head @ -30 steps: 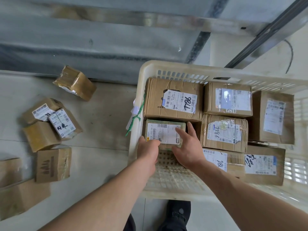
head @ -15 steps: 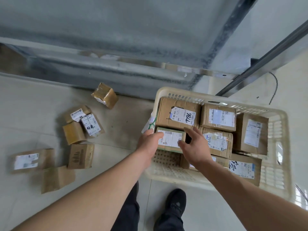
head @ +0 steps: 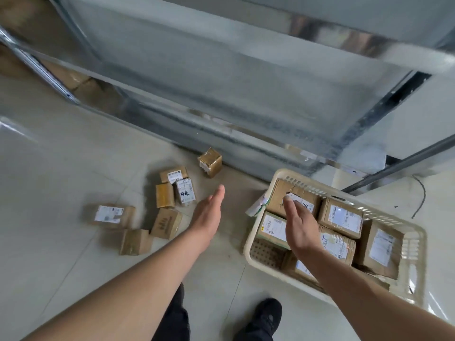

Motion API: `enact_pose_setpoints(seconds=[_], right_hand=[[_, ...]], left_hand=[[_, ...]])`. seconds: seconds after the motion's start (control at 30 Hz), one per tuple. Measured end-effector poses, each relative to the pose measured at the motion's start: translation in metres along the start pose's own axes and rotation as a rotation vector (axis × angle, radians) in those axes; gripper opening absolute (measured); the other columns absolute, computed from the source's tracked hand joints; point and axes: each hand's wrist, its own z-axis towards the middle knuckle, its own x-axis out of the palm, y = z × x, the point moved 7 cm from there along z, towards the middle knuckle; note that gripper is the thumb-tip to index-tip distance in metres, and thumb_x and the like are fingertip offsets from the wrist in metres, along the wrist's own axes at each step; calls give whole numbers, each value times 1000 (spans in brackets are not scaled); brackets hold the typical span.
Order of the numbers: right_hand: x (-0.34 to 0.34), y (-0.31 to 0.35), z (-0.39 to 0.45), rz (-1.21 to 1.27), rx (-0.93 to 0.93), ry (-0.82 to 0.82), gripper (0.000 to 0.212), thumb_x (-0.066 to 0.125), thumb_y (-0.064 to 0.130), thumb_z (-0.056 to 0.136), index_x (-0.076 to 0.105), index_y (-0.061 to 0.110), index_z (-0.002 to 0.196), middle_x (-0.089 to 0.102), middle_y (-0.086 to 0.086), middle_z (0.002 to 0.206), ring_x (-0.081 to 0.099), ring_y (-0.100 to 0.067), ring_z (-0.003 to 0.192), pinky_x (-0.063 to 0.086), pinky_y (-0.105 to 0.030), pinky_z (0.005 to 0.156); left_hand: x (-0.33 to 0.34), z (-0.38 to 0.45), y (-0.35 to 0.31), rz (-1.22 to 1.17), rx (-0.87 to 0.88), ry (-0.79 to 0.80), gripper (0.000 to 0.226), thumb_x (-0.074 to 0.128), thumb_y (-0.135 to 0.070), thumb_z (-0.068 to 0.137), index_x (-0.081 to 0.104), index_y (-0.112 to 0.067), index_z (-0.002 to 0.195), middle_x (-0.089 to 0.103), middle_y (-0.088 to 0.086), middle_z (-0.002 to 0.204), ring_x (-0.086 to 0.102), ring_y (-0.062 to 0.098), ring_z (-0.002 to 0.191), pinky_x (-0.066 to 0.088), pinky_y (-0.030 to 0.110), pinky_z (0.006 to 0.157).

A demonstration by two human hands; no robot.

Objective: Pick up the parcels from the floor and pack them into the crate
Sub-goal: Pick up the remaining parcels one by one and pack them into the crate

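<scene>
We take the cream plastic crate [head: 416, 244] as landmark, on the floor [head: 49, 173] at lower right. Inside it we see cardboard parcels packed side by side, among them a labelled one [head: 272, 227] at the crate's left edge and a bigger one [head: 280, 194] behind it; bare perforated bottom shows in the near-left corner. Our right hand [head: 296, 227] hovers above these two, fingers [head: 288, 205] straight and together, holding nothing, not clearly touching any box. Our left hand [head: 209, 215] is left of the crate, over bare floor, palm flat, fingers [head: 219, 193] extended, empty. Loose parcels lie further left of the crate: a labelled upright one [head: 185, 194] and a plain one [head: 164, 195] just beyond the left fingertips, a printed carton [head: 166, 223] beside the left wrist, a flat labelled box [head: 110, 215] and a plain box [head: 134, 241] further out. One taped parcel [head: 209, 161] sits behind, near the metal shelving [head: 221, 82]. A black shoe [head: 264, 318] shows in front of the crate.
</scene>
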Motion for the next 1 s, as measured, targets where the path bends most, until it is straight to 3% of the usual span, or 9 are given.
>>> enact_pose_setpoints(seconds=[0.1,0.23,0.37,0.47,0.57,0.67,0.73,0.83,1.0], right_hand=[[22,28,-7,-48,-24,-22,56,34,54,104,64,12,83,66,-6,98,56,-24,101,39,-38,86],[66,64,-13,-81,-51,-36,49,35,52,105,57,20,75,62,-3,89,54,-27,90,37,-38,76],[129,93,-22,-135,-51,-25,51,38,44,108,70,5,111,67,-14,118,57,-32,114,36,-31,87],[179,113,-33,-126,-42,-32,63,36,59,102,68,11,126,66,-13,130,57,-33,125,42,-39,103],[227,136,-36,-126,-28,-5,62,38,59,103,64,12,135,62,-11,139,53,-33,132,38,-38,110],[261,157,-36,-180,-41,26,52,39,42,107,65,1,126,63,-20,134,54,-37,126,36,-31,93],[279,167,-33,-183,-42,44,53,39,42,108,65,-2,122,64,-23,130,54,-39,122,38,-36,96],[301,180,-25,-211,-50,72,52,40,43,107,66,1,122,66,-22,125,57,-38,118,40,-37,93],[334,198,-6,-240,-88,123,67,34,64,92,70,13,118,63,-6,103,59,-32,108,35,-32,83]], left_hand=[[-53,-4,10,5,-19,-42,66,32,-66,96,57,-22,139,47,-1,151,41,21,139,33,42,113],[-126,-2,25,1,-39,-74,85,32,-86,77,62,-28,132,53,-1,145,49,24,130,40,48,109],[-208,12,44,-24,-42,-84,75,31,-77,86,61,-26,133,53,3,144,50,26,126,40,43,105],[-278,23,61,-63,-71,-116,72,33,-74,91,63,-23,130,54,3,143,49,19,114,38,39,97],[-347,37,74,-37,-88,-150,66,29,-64,98,61,-19,133,51,2,146,47,23,129,35,43,104],[-398,50,86,-40,-108,-193,61,28,-63,99,65,-21,126,55,-2,138,50,22,122,35,45,108],[-421,55,92,-84,-125,-214,54,30,-62,99,65,-25,118,56,-2,127,50,19,111,36,45,106],[-447,61,99,-120,-137,-250,47,32,-63,99,65,-29,108,56,-1,121,50,21,109,38,44,103],[-483,71,105,-172,-185,-320,57,33,-63,98,67,-23,120,55,2,131,47,20,113,35,43,104]])
